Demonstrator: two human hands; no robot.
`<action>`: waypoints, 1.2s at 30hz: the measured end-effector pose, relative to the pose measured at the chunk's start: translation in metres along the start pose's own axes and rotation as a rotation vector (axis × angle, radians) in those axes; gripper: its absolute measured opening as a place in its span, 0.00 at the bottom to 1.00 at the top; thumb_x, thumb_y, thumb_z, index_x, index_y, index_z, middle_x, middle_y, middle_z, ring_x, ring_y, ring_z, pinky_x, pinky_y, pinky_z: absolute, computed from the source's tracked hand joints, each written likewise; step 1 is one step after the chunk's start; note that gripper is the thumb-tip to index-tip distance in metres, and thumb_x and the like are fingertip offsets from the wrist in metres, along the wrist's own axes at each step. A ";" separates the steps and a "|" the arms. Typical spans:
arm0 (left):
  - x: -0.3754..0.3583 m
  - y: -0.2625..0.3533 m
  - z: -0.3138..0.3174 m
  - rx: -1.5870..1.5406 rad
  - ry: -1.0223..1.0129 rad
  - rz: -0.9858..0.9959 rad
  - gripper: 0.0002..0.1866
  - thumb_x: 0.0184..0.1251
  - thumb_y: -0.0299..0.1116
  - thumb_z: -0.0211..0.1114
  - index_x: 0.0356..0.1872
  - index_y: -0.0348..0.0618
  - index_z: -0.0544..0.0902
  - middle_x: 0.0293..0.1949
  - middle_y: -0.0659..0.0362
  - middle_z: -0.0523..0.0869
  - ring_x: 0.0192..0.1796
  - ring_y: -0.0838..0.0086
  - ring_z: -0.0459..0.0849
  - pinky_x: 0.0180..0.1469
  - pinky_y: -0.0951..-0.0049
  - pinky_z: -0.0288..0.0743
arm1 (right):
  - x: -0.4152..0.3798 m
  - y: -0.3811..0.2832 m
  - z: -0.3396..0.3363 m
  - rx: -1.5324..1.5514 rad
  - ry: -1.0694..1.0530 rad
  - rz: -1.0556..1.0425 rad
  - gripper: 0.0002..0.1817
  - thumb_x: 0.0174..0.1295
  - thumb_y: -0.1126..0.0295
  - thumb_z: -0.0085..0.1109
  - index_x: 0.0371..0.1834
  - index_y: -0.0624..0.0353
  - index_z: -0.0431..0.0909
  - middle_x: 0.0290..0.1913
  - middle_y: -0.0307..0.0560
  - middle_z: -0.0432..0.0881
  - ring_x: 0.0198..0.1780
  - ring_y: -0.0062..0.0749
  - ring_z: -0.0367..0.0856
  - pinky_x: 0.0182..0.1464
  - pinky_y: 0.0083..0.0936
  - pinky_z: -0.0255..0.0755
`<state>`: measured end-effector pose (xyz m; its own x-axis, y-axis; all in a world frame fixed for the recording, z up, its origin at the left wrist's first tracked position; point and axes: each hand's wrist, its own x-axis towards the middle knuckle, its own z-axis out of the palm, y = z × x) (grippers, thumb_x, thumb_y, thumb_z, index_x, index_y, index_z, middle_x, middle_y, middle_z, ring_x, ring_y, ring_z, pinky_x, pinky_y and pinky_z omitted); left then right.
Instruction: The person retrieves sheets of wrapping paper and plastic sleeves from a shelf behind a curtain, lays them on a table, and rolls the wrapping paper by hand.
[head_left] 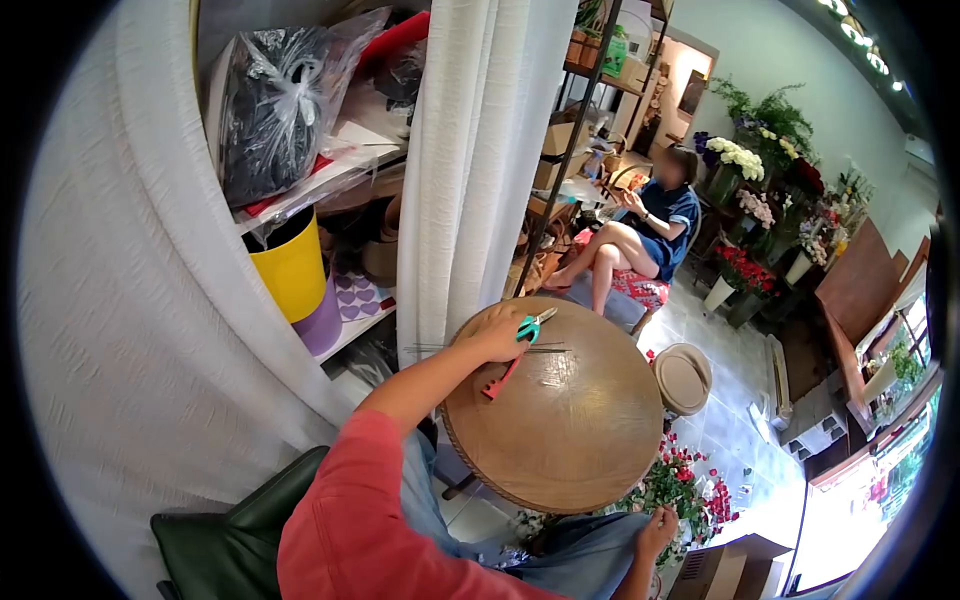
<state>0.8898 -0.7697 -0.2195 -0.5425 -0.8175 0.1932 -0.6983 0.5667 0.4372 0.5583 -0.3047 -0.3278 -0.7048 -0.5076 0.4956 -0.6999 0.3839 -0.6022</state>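
My left hand lies at the upper left of a round brown table, closed at the teal handles of small shears. The blades point away from the hand. A red tool with a notched end lies just below it. Thin dark stems or wires run across the tabletop and under the hand. My right hand is by my knee, off the table, with its fingers curled in. Whether anything is inside those fingers is hidden.
Red flowers and an open cardboard box stand on the floor by my right hand. A round stool is beyond the table. Another person sits farther back. White curtains and a shelf border the left.
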 end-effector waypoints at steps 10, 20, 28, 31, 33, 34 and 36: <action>-0.275 -0.024 0.019 0.140 0.401 -0.206 0.26 0.59 0.39 0.70 0.58 0.37 0.81 0.64 0.46 0.77 0.70 0.48 0.71 0.72 0.48 0.63 | 0.027 0.019 0.000 -0.418 -0.577 0.142 0.31 0.62 0.46 0.62 0.50 0.66 0.86 0.52 0.69 0.85 0.57 0.62 0.84 0.61 0.49 0.75; -0.301 -0.080 -0.089 0.218 0.575 -0.269 0.31 0.62 0.33 0.70 0.65 0.31 0.74 0.68 0.39 0.74 0.69 0.43 0.74 0.72 0.53 0.69 | 0.040 0.003 0.013 -0.505 -0.682 0.053 0.27 0.60 0.51 0.59 0.47 0.68 0.86 0.49 0.70 0.86 0.53 0.63 0.85 0.58 0.50 0.76; -0.302 -0.084 -0.187 0.542 0.083 -0.767 0.34 0.61 0.43 0.70 0.67 0.37 0.75 0.64 0.40 0.79 0.59 0.46 0.83 0.59 0.50 0.78 | 0.029 0.017 0.002 -0.359 -0.482 0.019 0.28 0.64 0.45 0.63 0.40 0.65 0.88 0.42 0.66 0.88 0.48 0.62 0.86 0.54 0.51 0.76; -0.348 -0.089 -0.196 0.571 0.163 -1.026 0.34 0.62 0.46 0.70 0.66 0.37 0.75 0.60 0.40 0.81 0.55 0.45 0.86 0.57 0.50 0.80 | 0.035 0.017 0.002 -0.517 -0.789 0.146 0.19 0.67 0.63 0.54 0.57 0.60 0.81 0.62 0.58 0.80 0.64 0.53 0.77 0.65 0.49 0.69; -0.383 -0.090 -0.205 0.597 0.339 -1.094 0.30 0.62 0.46 0.70 0.61 0.37 0.78 0.55 0.40 0.85 0.55 0.44 0.86 0.57 0.48 0.79 | 0.032 0.035 0.009 -0.462 -0.691 0.072 0.21 0.65 0.57 0.56 0.50 0.62 0.84 0.54 0.61 0.83 0.58 0.56 0.81 0.60 0.49 0.72; -0.401 -0.089 -0.213 0.602 0.343 -1.111 0.30 0.62 0.46 0.70 0.61 0.37 0.78 0.55 0.40 0.85 0.55 0.44 0.86 0.57 0.48 0.79 | 0.033 0.038 0.012 -0.433 -0.643 0.034 0.22 0.64 0.54 0.58 0.47 0.63 0.85 0.50 0.62 0.85 0.55 0.58 0.83 0.58 0.49 0.74; -0.436 -0.090 -0.232 0.545 0.365 -1.294 0.30 0.62 0.44 0.71 0.61 0.35 0.78 0.56 0.40 0.85 0.55 0.43 0.85 0.58 0.48 0.78 | 0.034 0.042 0.017 -0.378 -0.550 -0.047 0.26 0.62 0.48 0.60 0.40 0.66 0.88 0.43 0.65 0.88 0.49 0.62 0.86 0.55 0.49 0.77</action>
<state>1.2977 -0.4883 -0.1394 0.6825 -0.7097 0.1745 -0.7297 -0.6749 0.1095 0.5067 -0.3191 -0.3468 -0.5811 -0.8113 0.0640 -0.7913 0.5448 -0.2775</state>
